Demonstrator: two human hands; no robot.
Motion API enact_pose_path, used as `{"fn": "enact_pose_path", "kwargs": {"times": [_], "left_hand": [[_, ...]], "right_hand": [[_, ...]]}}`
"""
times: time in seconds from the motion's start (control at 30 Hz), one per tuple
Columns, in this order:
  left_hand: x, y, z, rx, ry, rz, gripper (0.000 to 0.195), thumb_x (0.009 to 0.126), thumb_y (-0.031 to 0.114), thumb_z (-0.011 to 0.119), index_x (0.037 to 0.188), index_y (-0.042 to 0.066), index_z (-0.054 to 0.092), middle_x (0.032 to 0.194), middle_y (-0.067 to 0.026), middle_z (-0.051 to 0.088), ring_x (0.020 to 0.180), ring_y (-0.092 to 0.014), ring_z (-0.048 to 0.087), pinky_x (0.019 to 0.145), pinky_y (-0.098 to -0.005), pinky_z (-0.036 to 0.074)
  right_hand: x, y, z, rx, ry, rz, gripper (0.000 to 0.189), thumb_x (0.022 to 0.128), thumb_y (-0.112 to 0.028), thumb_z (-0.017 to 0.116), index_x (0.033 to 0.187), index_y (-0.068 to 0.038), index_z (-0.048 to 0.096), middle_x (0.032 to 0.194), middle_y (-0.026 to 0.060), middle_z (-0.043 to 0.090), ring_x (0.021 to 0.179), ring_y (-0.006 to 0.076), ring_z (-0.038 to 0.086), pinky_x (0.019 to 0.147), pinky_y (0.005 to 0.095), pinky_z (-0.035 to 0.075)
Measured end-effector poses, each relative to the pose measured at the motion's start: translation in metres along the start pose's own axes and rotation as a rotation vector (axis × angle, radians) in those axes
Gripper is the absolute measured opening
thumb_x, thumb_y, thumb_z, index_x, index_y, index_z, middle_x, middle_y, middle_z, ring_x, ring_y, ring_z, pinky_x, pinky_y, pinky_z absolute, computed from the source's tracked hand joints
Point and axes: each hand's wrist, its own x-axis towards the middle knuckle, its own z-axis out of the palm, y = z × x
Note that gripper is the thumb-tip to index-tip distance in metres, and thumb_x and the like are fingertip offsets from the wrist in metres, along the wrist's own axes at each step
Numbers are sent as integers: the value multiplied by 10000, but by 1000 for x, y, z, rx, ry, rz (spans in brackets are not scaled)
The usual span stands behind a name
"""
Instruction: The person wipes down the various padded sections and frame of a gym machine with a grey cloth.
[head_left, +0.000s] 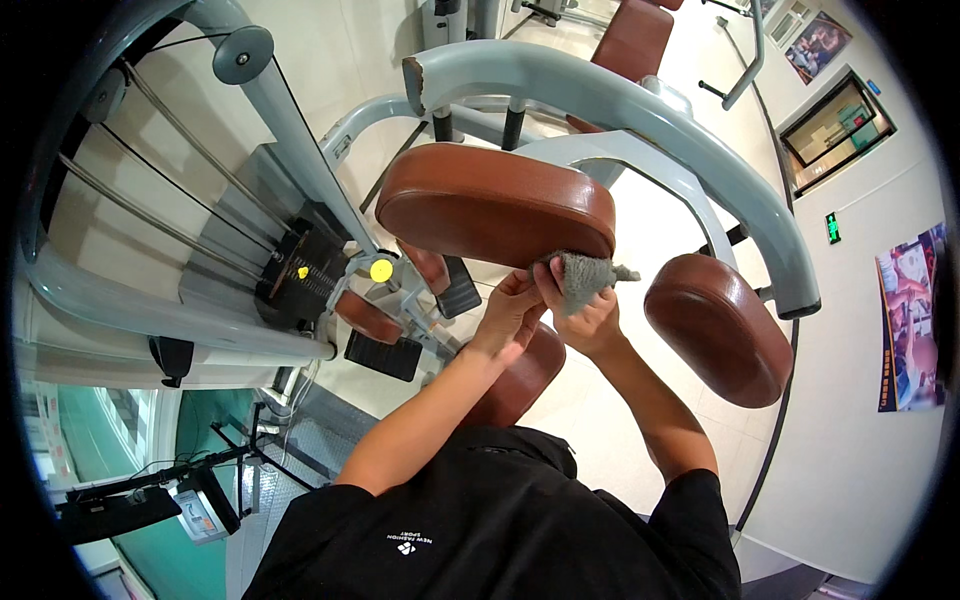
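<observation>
My right hand (589, 311) holds a bunched grey cloth (589, 279) against the lower right edge of a brown padded cushion (495, 199) on a grey exercise machine. Close beside it on the left, my left hand (514, 311) has its fingers bent at the cushion's lower edge, near the cloth's left end. Whether its fingertips also pinch the cloth is hard to tell. A second brown pad (716, 330) is fixed at the right, apart from both hands. Below my hands lies another brown pad (525, 375), partly covered by my left forearm.
A curved grey steel tube (622, 90) arches over the cushions. To the left stand a weight stack (300, 274) with guide rods and a yellow knob (381, 270). Black footplates (384, 355) sit low beside it. A white wall (832, 465) with posters runs along the right.
</observation>
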Motion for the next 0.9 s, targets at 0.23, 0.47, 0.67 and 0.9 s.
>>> {"fn": "enact_pose_path", "kwargs": {"times": [0.23, 0.47, 0.67, 0.9], "left_hand": [[-7, 26, -16, 3, -29, 108, 238, 933, -73, 624, 1130, 61, 624, 1134, -35, 679, 1035, -130, 668, 949, -276, 551], [-17, 59, -26, 80, 60, 248, 269, 920, -139, 566, 1044, 90, 633, 1081, 4, 675, 955, -86, 675, 844, -203, 564], [-17, 79, -49, -12, 46, 307, 197, 945, -86, 587, 1022, 92, 620, 1025, -18, 705, 919, -120, 683, 813, -262, 560], [-28, 107, -58, 121, 124, 432, 154, 979, 12, 634, 1119, 74, 647, 1080, -21, 711, 957, -121, 685, 832, -265, 566]], "right_hand": [[3, -20, 28, -68, 7, -34, 564, 748, -93, 643, 1306, -154, 699, 1490, 152, 530, 1263, 266, 607, 1039, 452, 485], [25, -47, 47, -8, -70, -9, 588, 785, -101, 621, 1367, -175, 661, 1470, 130, 545, 1216, 258, 627, 1051, 426, 471], [39, -69, 75, -22, 15, -13, 576, 858, -148, 565, 1433, -157, 589, 1500, 107, 507, 1319, 222, 533, 1121, 412, 398], [68, -91, 86, 42, -90, -7, 563, 943, -193, 494, 1506, -192, 493, 1543, 58, 445, 1382, 191, 452, 1187, 415, 254]]}}
